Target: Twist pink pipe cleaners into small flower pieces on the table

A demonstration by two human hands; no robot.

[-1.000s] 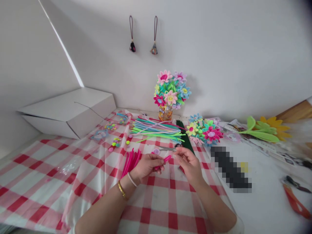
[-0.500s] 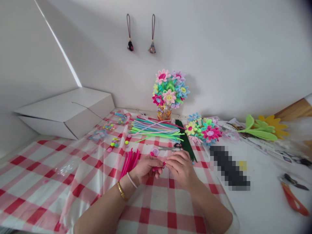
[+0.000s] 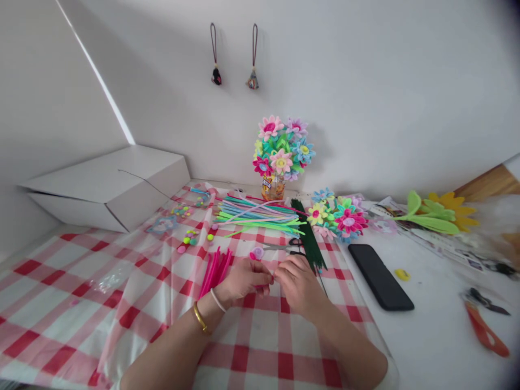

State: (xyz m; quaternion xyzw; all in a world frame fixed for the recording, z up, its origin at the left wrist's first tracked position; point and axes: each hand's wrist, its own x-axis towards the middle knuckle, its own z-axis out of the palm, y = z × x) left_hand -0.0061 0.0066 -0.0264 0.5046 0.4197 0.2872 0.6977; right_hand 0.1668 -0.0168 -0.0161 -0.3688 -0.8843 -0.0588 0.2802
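Note:
My left hand (image 3: pixel 251 279) is closed in a pinch above the checked cloth, its fingertips meeting those of my right hand (image 3: pixel 297 279), also closed. The pink pipe cleaner between them a moment ago is now almost wholly covered by the fingers. A thin dark strand (image 3: pixel 323 284) shows beside my right hand; whether it is held I cannot tell. Left of my left hand lies a bunch of pink pipe cleaners (image 3: pixel 215 270). Just beyond the fingers are a small pink and lilac piece (image 3: pixel 257 253) and scissors (image 3: pixel 280 247) with dark handles.
Multicoloured pipe cleaners (image 3: pixel 260 212) and dark green stems (image 3: pixel 309 238) lie farther back. Fuzzy flowers stand in a jar (image 3: pixel 273 188); another flower bunch (image 3: pixel 339 216) lies right. Pompoms (image 3: pixel 190 238), a white box (image 3: pixel 114 184), a phone (image 3: pixel 379 276) and orange-handled pliers (image 3: pixel 485 327) surround the work area.
The fingers of both hands have shifted slightly, and the pink pipe cleaner seen between them is now mostly hidden. A thin dark strand has appeared beside my right hand.

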